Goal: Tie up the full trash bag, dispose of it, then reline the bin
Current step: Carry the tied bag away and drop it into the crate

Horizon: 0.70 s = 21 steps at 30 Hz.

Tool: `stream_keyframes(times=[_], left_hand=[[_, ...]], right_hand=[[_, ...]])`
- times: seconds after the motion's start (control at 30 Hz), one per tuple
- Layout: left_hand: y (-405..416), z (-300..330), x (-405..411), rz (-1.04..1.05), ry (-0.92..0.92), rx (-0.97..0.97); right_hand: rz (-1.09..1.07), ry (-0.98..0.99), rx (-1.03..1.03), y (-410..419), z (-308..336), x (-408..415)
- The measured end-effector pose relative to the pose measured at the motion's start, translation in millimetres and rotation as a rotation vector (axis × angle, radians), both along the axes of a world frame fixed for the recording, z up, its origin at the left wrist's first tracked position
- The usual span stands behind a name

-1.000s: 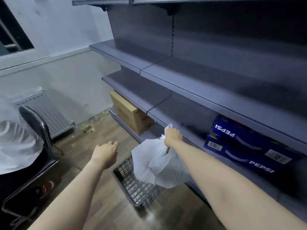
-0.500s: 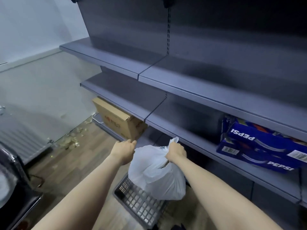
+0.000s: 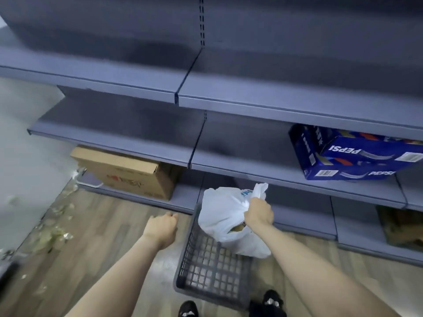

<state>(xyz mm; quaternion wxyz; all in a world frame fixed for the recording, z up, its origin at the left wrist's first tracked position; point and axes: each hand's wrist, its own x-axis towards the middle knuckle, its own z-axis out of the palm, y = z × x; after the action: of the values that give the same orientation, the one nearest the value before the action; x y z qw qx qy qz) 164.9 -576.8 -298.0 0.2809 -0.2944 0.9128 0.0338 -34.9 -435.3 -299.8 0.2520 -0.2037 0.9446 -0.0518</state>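
Right hand [image 3: 258, 213] grips the gathered neck of the white bag [image 3: 225, 216] over the grey bin [image 3: 201, 271].

The bag hangs with its bottom inside the bin's far end, against the lowest shelf [image 3: 304, 216]. Left hand [image 3: 162, 227] is just left of the bin, fingers loosely curled, holding nothing and apart from the bag. A cardboard box [image 3: 128, 172] sits back left of the bin, 2 Pepsi cases [image 3: 352, 156] up on the shelf to its right, and 2 black shoes [image 3: 272, 302] at its near edge.
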Motion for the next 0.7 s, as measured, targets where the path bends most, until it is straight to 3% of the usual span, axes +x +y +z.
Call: stream_keyframes(times=[0.47,0.7], left_hand=[[-98.1,-100.9,-4.5,-0.119,-0.017,0.020],[-109.8,-158.8,-21.1,-0.160,0.002,-0.003]], right_hand=[[-0.480,-0.224,-0.077,-47.5,-137.6,27.9],[-0.551,-0.334,-0.012,-44.9,-222.3,34.1]])
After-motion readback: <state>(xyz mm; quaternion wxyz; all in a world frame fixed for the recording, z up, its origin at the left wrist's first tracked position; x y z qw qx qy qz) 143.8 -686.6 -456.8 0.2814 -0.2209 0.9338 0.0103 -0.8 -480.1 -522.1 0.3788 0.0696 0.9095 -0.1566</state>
